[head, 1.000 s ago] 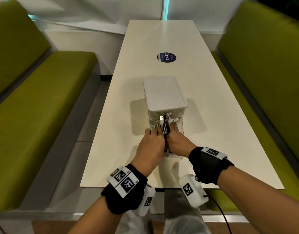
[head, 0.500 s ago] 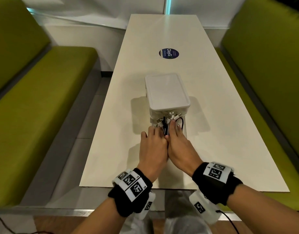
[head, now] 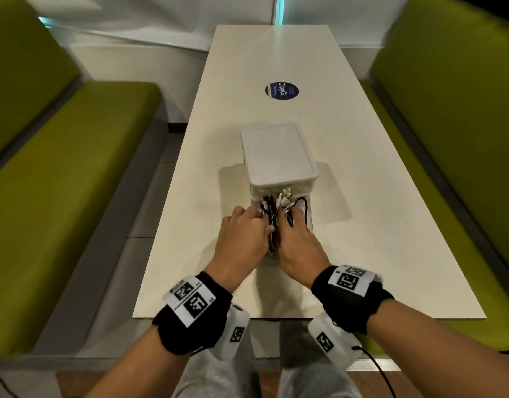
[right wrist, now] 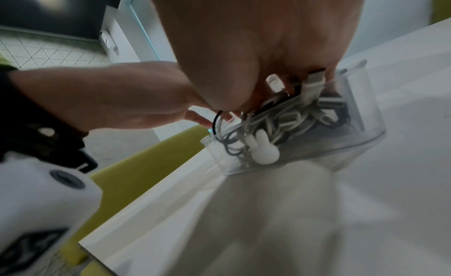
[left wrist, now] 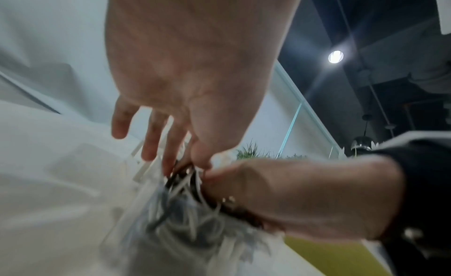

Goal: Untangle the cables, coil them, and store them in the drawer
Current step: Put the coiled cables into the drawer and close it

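A white drawer box (head: 279,156) stands mid-table with its clear drawer (head: 309,214) pulled out toward me. A bundle of black and white cables (head: 272,208) fills the drawer, plugs sticking up at its far end. Both hands are side by side on top of the bundle. My left hand (head: 243,237) pinches black strands between thumb and forefinger, its other fingers (left wrist: 151,145) straight and spread. My right hand (head: 298,242) curls down over the cables (right wrist: 280,122), with white connectors (right wrist: 314,81) among its fingers. A white rabbit-shaped piece (right wrist: 262,149) sits at the drawer's front wall.
The white table (head: 377,225) carries a round blue sticker (head: 282,90) beyond the box. Green benches (head: 75,168) flank the table on both sides. The table's near edge (head: 305,317) lies just behind my wrists.
A second ago the hands held the bundle with a USB plug sticking up. Half a second ago they lay flat on it. Now the knuckles are raised and fingers dig into the cables.
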Demonstrator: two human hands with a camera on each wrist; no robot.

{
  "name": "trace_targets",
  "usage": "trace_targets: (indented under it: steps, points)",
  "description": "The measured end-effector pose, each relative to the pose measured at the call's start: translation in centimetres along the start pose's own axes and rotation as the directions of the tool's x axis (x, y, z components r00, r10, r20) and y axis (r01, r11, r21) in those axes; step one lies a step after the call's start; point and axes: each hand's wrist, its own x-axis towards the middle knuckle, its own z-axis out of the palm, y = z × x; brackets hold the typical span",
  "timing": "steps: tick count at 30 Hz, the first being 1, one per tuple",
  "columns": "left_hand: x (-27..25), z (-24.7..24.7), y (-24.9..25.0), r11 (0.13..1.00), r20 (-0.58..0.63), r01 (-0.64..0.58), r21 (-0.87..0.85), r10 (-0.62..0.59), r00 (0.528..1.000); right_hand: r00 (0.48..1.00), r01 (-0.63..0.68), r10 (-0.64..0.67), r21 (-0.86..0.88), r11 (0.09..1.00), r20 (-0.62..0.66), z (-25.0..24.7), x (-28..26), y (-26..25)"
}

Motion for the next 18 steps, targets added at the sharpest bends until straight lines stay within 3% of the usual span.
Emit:
trace_targets:
  steps: [2, 4, 7, 14, 16, 18]
  points:
    - [0.0, 1.0, 0.1, 0.982, -0.151, 0.061, -0.18, -0.089, 0.984, 0.999, 0.009, -0.008, 0.04, 0.999, -0.04, 0.0, -0.1, -0.1]
    - [0.0, 1.5, 0.3, 0.95, -0.184, 0.112, -0.293, -0.171, 0.968, 0.999, 0.007, -0.006, 0.024, 1.0, -0.046, 0.3, -0.1, 0.1]
    - [-0.4, 1.1, 1.0, 0.953, -0.215, 0.046, -0.3, -0.115, 0.97, 1.0, 0.009, -0.009, -0.031, 0.999, -0.007, 0.9, 0.0, 0.5]
    - [-0.3, 1.6, 2.0, 0.972, -0.107, -0.001, -0.233, -0.025, 0.994, 0.98, 0.154, -0.118, -0.237, 0.959, 0.157, -0.3, 0.4, 0.4]
    - [-0.1, 2.1, 1.9, 0.982, -0.08, -0.027, -0.187, 0.012, 0.997, 0.978, 0.125, -0.087, -0.201, 0.972, 0.188, -0.2, 0.7, 0.7]
    - [-0.1, 2.5, 1.8, 0.99, -0.055, -0.042, -0.132, 0.035, 0.998, 0.974, 0.016, -0.009, -0.028, 0.999, 0.228, -0.5, 1.1, 0.9]
